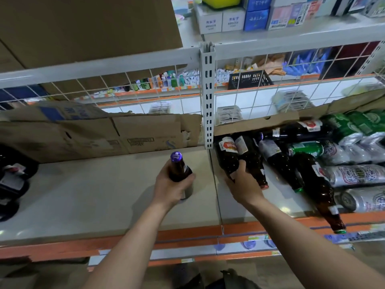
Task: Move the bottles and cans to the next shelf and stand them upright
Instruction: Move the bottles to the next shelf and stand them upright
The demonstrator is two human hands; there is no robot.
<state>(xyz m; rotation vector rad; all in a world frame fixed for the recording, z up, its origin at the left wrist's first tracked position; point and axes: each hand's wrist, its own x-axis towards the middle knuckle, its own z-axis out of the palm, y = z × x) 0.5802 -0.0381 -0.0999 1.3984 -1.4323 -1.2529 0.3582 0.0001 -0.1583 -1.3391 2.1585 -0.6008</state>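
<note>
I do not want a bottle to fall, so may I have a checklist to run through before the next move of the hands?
1. Purple-capped bottle stands upright in the left hand: ok.
2. Its base sits flat on the left shelf: cannot tell, the hand partly hides it.
3. Right hand curls round the red-labelled bottle: ok.
4. That bottle lies free of the neighbouring bottle: not ok, they touch.
5. Bare space beside the upright bottle: ok.
6. Foremost brown bottle lies fully on the right shelf: not ok, its neck overhangs the front edge.
</note>
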